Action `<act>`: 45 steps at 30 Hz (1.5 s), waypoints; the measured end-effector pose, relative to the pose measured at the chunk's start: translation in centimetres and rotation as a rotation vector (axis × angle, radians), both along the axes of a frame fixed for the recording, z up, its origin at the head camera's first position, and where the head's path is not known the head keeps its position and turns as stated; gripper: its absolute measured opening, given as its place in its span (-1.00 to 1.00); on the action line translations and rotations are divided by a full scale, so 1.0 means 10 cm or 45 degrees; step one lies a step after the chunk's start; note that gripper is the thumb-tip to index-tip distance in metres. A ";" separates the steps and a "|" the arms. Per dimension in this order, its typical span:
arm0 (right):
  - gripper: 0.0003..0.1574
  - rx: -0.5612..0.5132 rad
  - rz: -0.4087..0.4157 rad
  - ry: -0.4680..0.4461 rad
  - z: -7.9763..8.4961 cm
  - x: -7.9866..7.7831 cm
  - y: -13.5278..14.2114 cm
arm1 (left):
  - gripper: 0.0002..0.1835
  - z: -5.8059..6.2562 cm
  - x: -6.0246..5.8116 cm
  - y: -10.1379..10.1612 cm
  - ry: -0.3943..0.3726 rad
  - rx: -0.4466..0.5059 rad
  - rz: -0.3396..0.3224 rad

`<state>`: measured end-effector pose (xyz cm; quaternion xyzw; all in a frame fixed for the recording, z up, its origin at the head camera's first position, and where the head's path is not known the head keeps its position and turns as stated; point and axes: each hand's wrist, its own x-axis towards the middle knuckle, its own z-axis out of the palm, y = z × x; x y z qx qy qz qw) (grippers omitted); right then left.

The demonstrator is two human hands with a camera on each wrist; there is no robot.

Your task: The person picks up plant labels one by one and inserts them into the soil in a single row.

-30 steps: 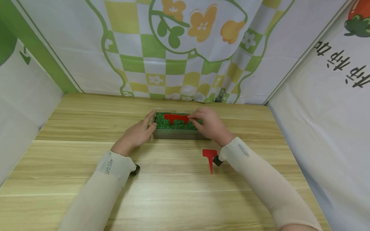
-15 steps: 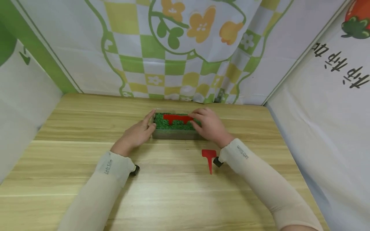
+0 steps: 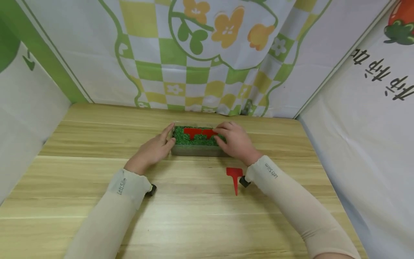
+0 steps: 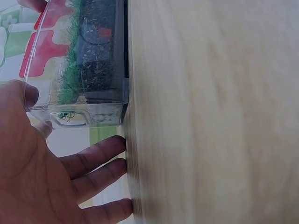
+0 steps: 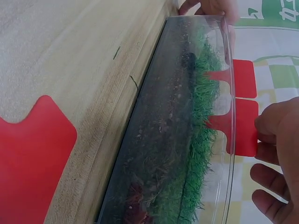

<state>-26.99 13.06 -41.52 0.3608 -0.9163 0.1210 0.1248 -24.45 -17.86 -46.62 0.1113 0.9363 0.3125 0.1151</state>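
A clear plastic box point(image 3: 200, 150) holds dark soil topped with green grass point(image 3: 179, 136). Two red T-shaped plant labels stand in the grass side by side, the left label point(image 3: 192, 132) and the right label point(image 3: 209, 133). My left hand point(image 3: 154, 148) grips the box's left end with thumb and forefinger at its corners; its other fingers point(image 4: 105, 179) reach down to the table. My right hand point(image 3: 237, 142) pinches the right label's outer edge between thumb and forefinger, its other fingers loosely bent. A third red plant label point(image 3: 235, 178) lies flat by my right wrist.
The wooden table point(image 3: 181, 216) reaches back to a checked, flowered curtain point(image 3: 207, 72). White printed panels point(image 3: 365, 126) close in both sides. Small green bits point(image 5: 134, 82) lie on the table in front of the box.
The right label has shifted slightly rightward and lower, so a narrow gap now shows between it and the left one. My right hand moved right with it; the left hand stays put.
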 end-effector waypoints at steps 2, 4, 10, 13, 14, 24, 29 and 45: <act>-0.63 -0.002 -0.003 -0.003 -0.01 0.00 0.00 | -0.30 -0.01 0.00 0.00 0.000 0.005 0.003; -0.62 0.000 -0.003 -0.004 -0.01 -0.01 0.00 | -0.30 -0.01 0.00 0.00 0.001 0.006 0.010; -0.61 0.007 -0.005 -0.014 -0.04 -0.02 0.00 | -0.30 -0.02 0.00 0.00 0.010 -0.002 0.012; -0.59 0.009 0.000 -0.017 -0.04 -0.02 0.00 | -0.31 -0.01 0.01 0.00 0.010 -0.007 0.010; -0.59 0.010 0.003 -0.017 -0.04 -0.01 0.00 | -0.31 -0.01 0.01 0.00 0.008 -0.009 0.012; -0.61 0.002 0.060 0.050 -0.02 0.07 0.03 | -0.30 0.00 0.02 0.00 -0.010 -0.001 0.002; -0.70 0.035 0.128 0.055 -0.03 0.18 0.06 | -0.31 0.02 0.02 0.01 -0.012 -0.009 0.010; -0.45 0.385 0.133 -0.374 -0.18 0.63 0.41 | -0.30 0.03 0.00 0.03 0.000 -0.010 0.010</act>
